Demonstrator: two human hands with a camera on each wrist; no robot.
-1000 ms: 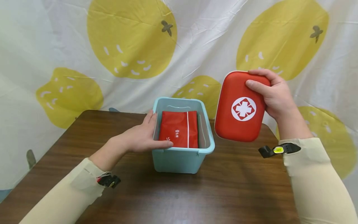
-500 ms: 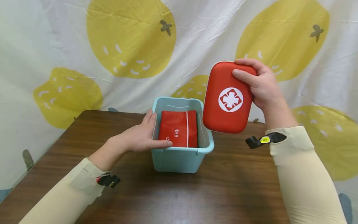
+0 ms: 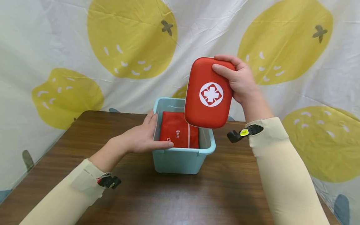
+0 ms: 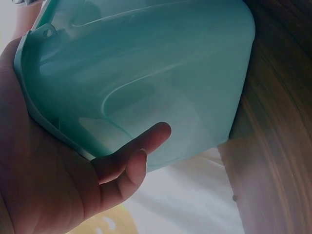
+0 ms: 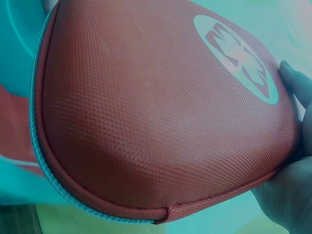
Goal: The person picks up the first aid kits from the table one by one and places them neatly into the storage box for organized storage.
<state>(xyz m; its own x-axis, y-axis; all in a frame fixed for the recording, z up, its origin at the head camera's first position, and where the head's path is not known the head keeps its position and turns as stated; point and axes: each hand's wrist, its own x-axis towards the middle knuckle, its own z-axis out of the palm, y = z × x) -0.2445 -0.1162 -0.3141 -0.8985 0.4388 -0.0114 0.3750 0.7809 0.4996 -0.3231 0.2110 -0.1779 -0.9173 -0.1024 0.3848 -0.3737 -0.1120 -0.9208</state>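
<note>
In the head view, my right hand (image 3: 243, 79) grips a red zippered first-aid case (image 3: 203, 109) by its upper right edge, thumb on the front near a white cross emblem. The case is upright in the air and overlaps the right back part of a light blue bin (image 3: 177, 162). My left hand (image 3: 140, 136) rests at the bin's near left corner, its thumb along the front rim. The left wrist view shows its extended fingers (image 4: 131, 153) beside the bin's outer wall. Inside the bin lies a red pouch (image 3: 172, 128) with a white stripe, partly hidden by the case.
The bin stands on a dark brown wooden table (image 3: 174, 200). Behind it hangs a white cloth (image 3: 205, 28) printed with yellow lemons. Both wrists wear black straps, and cream sleeves cover the forearms.
My right hand has carried the first-aid case leftward and somewhat upward, from beside the bin to where it overlaps the bin's right part. The left hand and bin have stayed put.
</note>
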